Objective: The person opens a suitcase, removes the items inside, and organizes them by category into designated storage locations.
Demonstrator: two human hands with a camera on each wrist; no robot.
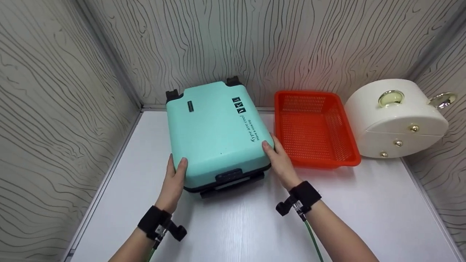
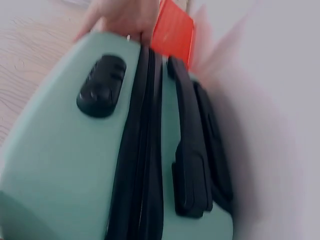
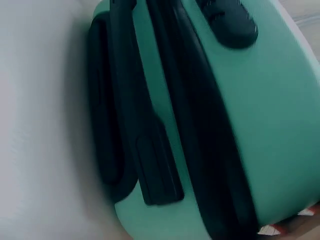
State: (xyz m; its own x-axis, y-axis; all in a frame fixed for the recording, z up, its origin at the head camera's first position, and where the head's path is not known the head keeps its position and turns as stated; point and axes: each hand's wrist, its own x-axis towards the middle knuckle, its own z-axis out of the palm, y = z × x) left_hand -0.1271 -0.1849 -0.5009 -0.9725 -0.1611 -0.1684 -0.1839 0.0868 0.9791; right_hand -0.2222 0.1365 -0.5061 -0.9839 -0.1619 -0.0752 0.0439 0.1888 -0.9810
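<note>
A mint-green hard-shell suitcase (image 1: 214,127) lies on its back on the white table, tilted slightly, its wheels toward the rear wall. My left hand (image 1: 173,187) grips its near left corner, thumb on the top face and fingers down the side. At the near right corner my right hand (image 1: 283,164) holds it the same way, thumb over the edge. Both wrist views look along the near end, with its black zipper band (image 2: 137,145), carry handle (image 2: 190,145) and combination lock (image 2: 102,85). The suitcase's underside is hidden.
A red perforated plastic basket (image 1: 355,154) stands close to the right of the suitcase. Beyond it is a white rounded case (image 1: 375,123) with gold knobs and an oval mirror (image 1: 443,99). Wood-grain patterned walls (image 1: 291,43) enclose the table (image 1: 233,233) at the back and sides.
</note>
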